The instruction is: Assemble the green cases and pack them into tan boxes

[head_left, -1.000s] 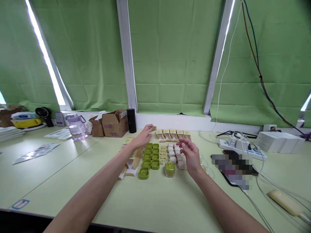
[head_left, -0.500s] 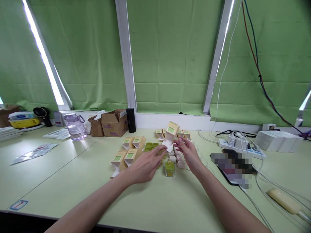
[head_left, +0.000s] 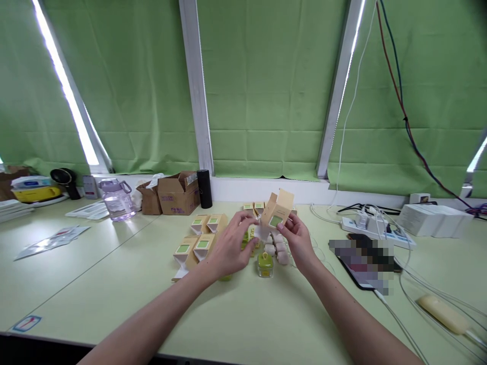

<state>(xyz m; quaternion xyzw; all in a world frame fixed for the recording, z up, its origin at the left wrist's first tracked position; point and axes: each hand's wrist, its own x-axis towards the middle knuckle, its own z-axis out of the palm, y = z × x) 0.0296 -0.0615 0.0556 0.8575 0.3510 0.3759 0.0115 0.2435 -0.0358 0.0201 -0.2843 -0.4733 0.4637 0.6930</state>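
My right hand (head_left: 299, 238) is closed on a small tan cardboard box (head_left: 281, 207) with a green label, held tilted above the table. The box's upper flaps stand up, and a pale flap hangs at its lower left. Beside that flap is my left hand (head_left: 234, 246), thumb and fingers curved and apart; whether they touch it is hard to see. A small glass jar with a green lid (head_left: 265, 264) stands below the held box. Pinkish-white lumps (head_left: 281, 248) sit in rows behind the jar. More green-lidded jars are partly hidden behind my left hand.
Several similar tan boxes (head_left: 203, 242) stand left of my hands, and more (head_left: 249, 207) stand behind. A brown carton (head_left: 175, 195), a black cylinder (head_left: 204, 188) and a purple water bottle (head_left: 117, 200) are farther left. To the right lie phones (head_left: 365, 263), cables and a power strip (head_left: 378, 234).
The box has turned and tipped, its label now facing lower, and my right hand has taken hold of it. My left hand has shifted slightly left, its fingers now spread beside the flap.
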